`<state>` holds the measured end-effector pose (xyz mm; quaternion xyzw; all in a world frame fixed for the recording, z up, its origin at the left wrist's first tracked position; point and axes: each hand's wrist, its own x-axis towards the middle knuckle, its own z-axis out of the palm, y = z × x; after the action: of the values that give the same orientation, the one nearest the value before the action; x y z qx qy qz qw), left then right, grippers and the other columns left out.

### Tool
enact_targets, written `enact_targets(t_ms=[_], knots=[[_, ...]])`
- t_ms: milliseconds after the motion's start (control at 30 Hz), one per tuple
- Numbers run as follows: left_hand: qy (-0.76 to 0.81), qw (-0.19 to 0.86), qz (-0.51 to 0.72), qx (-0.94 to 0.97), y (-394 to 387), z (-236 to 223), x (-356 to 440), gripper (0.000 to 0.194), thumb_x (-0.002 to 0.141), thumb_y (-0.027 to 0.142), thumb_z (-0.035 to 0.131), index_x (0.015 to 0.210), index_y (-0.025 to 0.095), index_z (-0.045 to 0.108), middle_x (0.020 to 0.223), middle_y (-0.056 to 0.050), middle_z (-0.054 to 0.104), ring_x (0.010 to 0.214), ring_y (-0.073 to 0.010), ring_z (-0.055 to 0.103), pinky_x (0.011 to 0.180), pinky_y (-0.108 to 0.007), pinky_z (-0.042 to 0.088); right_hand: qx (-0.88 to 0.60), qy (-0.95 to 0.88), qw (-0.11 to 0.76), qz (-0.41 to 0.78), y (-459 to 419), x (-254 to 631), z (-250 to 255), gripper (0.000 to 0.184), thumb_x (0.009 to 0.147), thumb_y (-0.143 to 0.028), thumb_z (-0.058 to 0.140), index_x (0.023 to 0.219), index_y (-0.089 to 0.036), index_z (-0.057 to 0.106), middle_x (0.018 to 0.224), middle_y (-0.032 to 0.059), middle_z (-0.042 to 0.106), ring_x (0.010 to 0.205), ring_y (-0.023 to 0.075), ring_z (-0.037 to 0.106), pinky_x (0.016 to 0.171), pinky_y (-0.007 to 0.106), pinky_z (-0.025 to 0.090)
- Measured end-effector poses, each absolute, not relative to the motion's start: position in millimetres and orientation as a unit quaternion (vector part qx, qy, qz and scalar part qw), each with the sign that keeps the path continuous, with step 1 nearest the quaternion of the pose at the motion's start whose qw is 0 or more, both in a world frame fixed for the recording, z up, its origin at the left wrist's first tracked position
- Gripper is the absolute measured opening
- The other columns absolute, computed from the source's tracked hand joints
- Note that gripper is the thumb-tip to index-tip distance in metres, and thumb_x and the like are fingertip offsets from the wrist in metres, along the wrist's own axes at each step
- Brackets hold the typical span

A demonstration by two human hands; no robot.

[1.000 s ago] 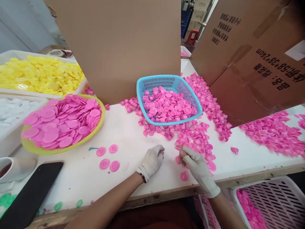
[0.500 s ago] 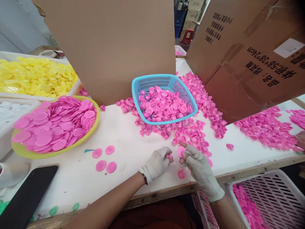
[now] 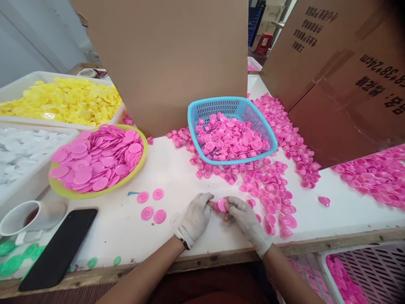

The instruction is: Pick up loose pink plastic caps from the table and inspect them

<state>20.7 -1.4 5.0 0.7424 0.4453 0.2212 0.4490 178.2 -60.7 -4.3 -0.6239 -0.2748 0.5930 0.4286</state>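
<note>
Both my hands wear pale gloves with bare fingertips and meet above the white table (image 3: 126, 236). My right hand (image 3: 248, 223) pinches a round pink plastic piece (image 3: 222, 204), its flat face turned up. Close beside it, my left hand (image 3: 196, 217) is closed on a small pink piece mostly hidden by the fingers. Several loose pink toy cups (image 3: 270, 209) lie right of my hands. To the left are pink toy saucers (image 3: 147, 213) laid flat. Beyond my hands, a blue basket (image 3: 234, 162) holds pink cups and stands among more of them.
A yellow bowl (image 3: 95, 195) is heaped with pink saucers. Behind it stand trays of yellow pieces (image 3: 72, 101) and white pieces (image 3: 23, 154). A phone (image 3: 60, 249) and mug (image 3: 19, 219) lie left. Cardboard boxes (image 3: 177, 63) rise behind; a white crate (image 3: 373, 270) sits below the table.
My hands have come together, so the two pink pieces are now almost touching. The right hand has moved left, uncovering pink pieces near the table edge. The view has shifted leftward.
</note>
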Motion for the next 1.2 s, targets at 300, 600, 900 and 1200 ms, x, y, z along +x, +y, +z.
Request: enact_targets(t_ms=[300, 600, 900, 1200], knots=[[0.483, 0.712, 0.120, 0.495, 9, 1, 32, 0.013, 0.079, 0.025, 0.056, 0.075, 0.018, 0.046, 0.048, 0.005, 0.055, 0.040, -0.0099, 0.053, 0.040, -0.019, 0.041, -0.620, -0.281, 0.328, 0.655, -40, 174, 2, 0.028, 0.071, -0.041, 0.064, 0.081, -0.018, 0.052, 0.063, -0.0026, 0.061, 0.050, 0.0116, 0.060, 0.045, 0.023, 0.049], [0.479, 0.715, 0.038, 0.508, 29, -2, 34, 0.021, 0.071, 0.024, 0.064, 0.073, 0.019, 0.044, 0.041, 0.005, 0.054, 0.037, -0.0111, 0.052, 0.038, -0.019, 0.039, -0.578, -0.297, 0.249, 0.718, -21, 187, 4, 0.038, 0.070, -0.043, 0.069, 0.086, -0.019, 0.045, 0.061, -0.0016, 0.065, 0.048, 0.0126, 0.062, 0.047, 0.024, 0.051], [0.443, 0.654, 0.061, 0.610, 25, -4, 28, 0.018, 0.068, 0.021, 0.059, 0.080, 0.020, 0.045, 0.057, 0.006, 0.055, 0.048, -0.0099, 0.055, 0.043, -0.018, 0.039, -0.606, -0.326, 0.260, 0.677, -25, 179, -7, 0.010, 0.083, -0.031, 0.047, 0.082, -0.021, 0.043, 0.059, -0.0041, 0.060, 0.046, 0.0119, 0.061, 0.044, 0.022, 0.048], [0.408, 0.464, 0.140, 0.774, 0, 9, 15, 0.012, 0.079, 0.020, 0.053, 0.091, 0.020, 0.053, 0.082, -0.002, 0.066, 0.073, -0.0165, 0.062, 0.066, -0.027, 0.048, -0.631, -0.434, 0.243, 0.596, -29, 173, 3, 0.004, 0.079, -0.023, 0.044, 0.075, -0.021, 0.044, 0.053, -0.0059, 0.053, 0.038, 0.0090, 0.051, 0.036, 0.017, 0.035]])
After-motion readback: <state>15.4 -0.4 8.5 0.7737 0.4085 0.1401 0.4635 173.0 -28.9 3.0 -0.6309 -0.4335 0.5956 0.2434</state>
